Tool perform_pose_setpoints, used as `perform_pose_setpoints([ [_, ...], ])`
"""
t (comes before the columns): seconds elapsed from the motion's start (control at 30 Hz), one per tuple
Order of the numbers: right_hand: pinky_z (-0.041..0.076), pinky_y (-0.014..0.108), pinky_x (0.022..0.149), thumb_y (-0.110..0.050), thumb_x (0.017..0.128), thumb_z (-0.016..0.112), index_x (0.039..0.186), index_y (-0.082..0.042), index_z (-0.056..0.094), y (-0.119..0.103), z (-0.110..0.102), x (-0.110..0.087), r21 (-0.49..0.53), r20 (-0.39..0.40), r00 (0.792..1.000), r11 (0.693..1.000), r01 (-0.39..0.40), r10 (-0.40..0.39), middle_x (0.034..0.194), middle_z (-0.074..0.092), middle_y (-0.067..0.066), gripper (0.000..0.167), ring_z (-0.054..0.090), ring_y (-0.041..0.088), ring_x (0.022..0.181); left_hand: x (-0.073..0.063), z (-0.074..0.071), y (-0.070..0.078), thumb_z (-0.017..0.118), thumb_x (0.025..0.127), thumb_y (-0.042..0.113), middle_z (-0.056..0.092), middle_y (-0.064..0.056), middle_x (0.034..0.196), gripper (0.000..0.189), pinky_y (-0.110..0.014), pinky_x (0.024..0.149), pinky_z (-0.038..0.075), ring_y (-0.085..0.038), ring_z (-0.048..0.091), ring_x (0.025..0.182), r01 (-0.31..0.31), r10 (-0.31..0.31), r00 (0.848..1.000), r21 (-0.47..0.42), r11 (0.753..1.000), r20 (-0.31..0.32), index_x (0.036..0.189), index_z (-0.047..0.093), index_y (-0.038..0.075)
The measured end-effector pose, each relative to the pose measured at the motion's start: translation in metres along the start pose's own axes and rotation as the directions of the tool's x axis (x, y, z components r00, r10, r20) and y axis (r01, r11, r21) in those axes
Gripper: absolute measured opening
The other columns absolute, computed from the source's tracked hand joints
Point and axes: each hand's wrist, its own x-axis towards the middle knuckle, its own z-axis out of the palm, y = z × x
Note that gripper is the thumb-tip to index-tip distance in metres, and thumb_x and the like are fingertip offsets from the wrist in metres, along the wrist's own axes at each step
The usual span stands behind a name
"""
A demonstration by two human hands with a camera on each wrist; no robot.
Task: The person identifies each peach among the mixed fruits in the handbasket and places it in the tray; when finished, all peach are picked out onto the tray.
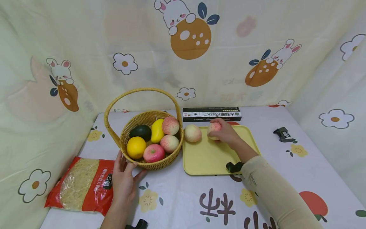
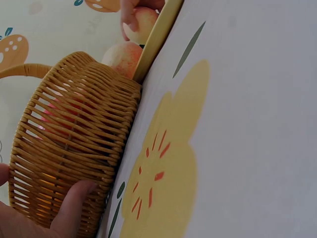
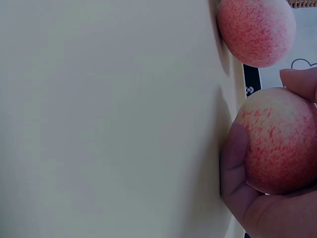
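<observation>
My right hand (image 1: 226,132) grips a peach (image 3: 280,144) over the yellow tray (image 1: 206,162), with fingers curled round its side. A second peach (image 1: 193,133) sits at the tray's left edge, beside the wicker basket (image 2: 74,129). My left hand (image 1: 125,178) rests against the basket's front-left side, its thumb and fingers spread on the outer wall. Inside the basket lie a dark green avocado (image 1: 140,132), a yellow mango (image 1: 157,131), an orange (image 1: 136,147), a pink apple (image 1: 154,153) and two more peaches, one (image 1: 170,125) above the other (image 1: 170,143).
A red bag of pasta (image 1: 83,184) lies left of my left hand. Behind the tray stands a black pasta box (image 1: 212,114). A small black object (image 1: 283,135) lies on the right of the table. The basket's tall handle (image 1: 143,90) arches over the fruit.
</observation>
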Motion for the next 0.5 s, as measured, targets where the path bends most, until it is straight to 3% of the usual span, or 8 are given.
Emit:
perform_pose_setpoints([
  [0.5, 0.057, 0.027, 0.082, -0.028, 0.09, 0.082, 0.159, -0.013, 0.04, 0.005, -0.011, -0.008, -0.116, 0.012, 1.0, 0.993, 0.017, -0.016, 0.142, 0.056, 0.023, 0.083, 0.059, 0.033, 0.114, 0.001, -0.001, -0.001, 0.06, 0.101, 0.008, 0.025, 0.008, 0.174, 0.087, -0.044, 0.098, 0.062, -0.022, 0.036, 0.154, -0.001, 0.001, 1.0, -0.01, 1.0, 0.009, 0.167, 0.019, 0.046],
])
